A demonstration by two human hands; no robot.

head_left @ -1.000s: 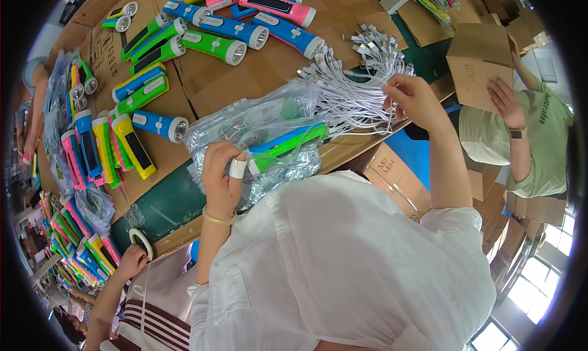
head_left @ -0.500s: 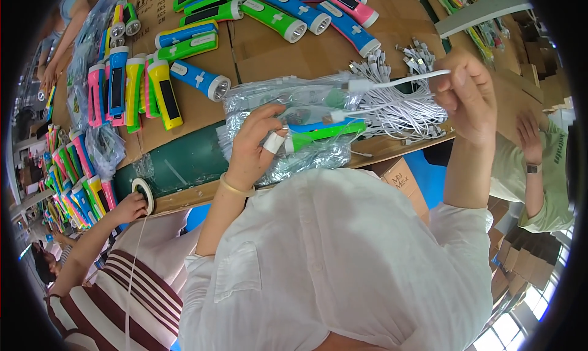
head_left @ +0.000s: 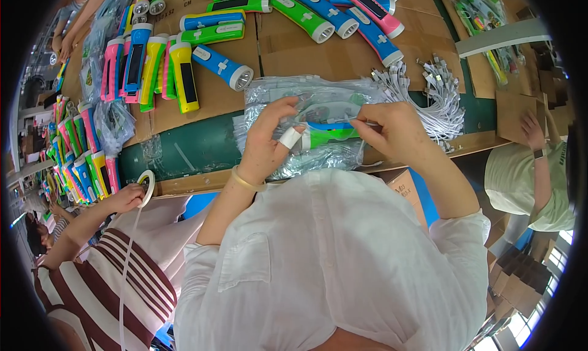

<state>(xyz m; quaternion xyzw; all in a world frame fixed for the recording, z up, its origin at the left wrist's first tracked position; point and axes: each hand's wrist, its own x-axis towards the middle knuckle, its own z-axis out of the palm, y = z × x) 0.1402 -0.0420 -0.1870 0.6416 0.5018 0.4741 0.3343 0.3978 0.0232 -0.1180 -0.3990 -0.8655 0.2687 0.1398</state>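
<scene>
A clear plastic bag with a blue and green flashlight inside lies on a stack of similar bags in front of me. My left hand, a white wrap round one finger, grips the bag's left side near its mouth. From the right, my right hand reaches over the bag, fingertips pinched on a white USB cable, mostly hidden by the fingers and the shiny plastic. Close to that hand, a bundle of white USB cables lies on the table.
Colourful flashlights lie across cardboard beyond the bags, with more piled at the left. A co-worker's hand holds a roll of white tape at my left. Another person's hand touches a cardboard piece on the right.
My right hand has come down and left with the cable, from above the cable bundle to over the bag. My left hand remains at the bag. The view has shifted slightly.
</scene>
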